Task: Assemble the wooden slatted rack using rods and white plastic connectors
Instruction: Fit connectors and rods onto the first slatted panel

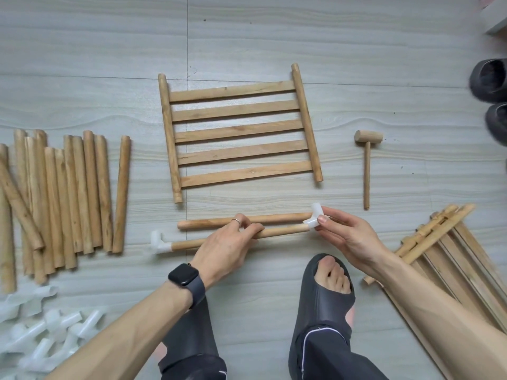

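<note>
A: Which step is this?
B: Capping the round light-wood rod (282, 231). The left hand (227, 245) grips its middle, and the right hand (351, 237) pinches a white plastic corner connector (311, 222) at its right end. Next, probably a straight push along the rod.
A: How does it lie?
B: Left to right, right end slightly farther away, low over the grey tiled floor (260, 292).

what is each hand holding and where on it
The left hand grips the round wooden rod around its middle; the right hand pinches the white plastic connector on that rod's right end.
</note>
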